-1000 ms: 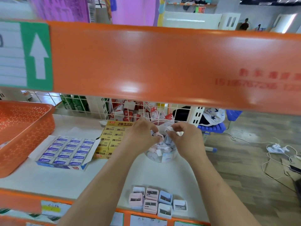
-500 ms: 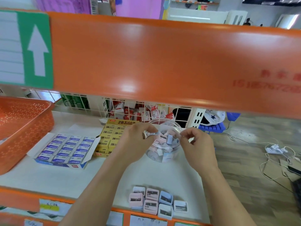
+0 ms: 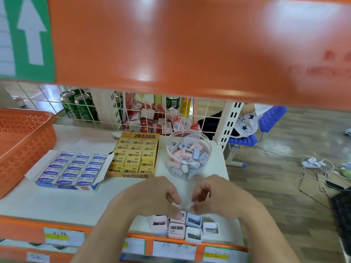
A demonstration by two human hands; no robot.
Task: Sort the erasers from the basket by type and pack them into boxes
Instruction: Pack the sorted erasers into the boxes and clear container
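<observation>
Head view: our left hand and right hand curl fingers over the sharpeners, any grip too blurred to tell; we should pinch one squarely for the jar.

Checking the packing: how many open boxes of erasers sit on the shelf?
2: the blue box left of centre; the yellow box just right of it, beside the clear jar.

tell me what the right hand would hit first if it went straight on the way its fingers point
Probably the blue sharpener at the front edge of the shelf: the right hand curls down just above it. Blur leaves the gap unclear.
</observation>
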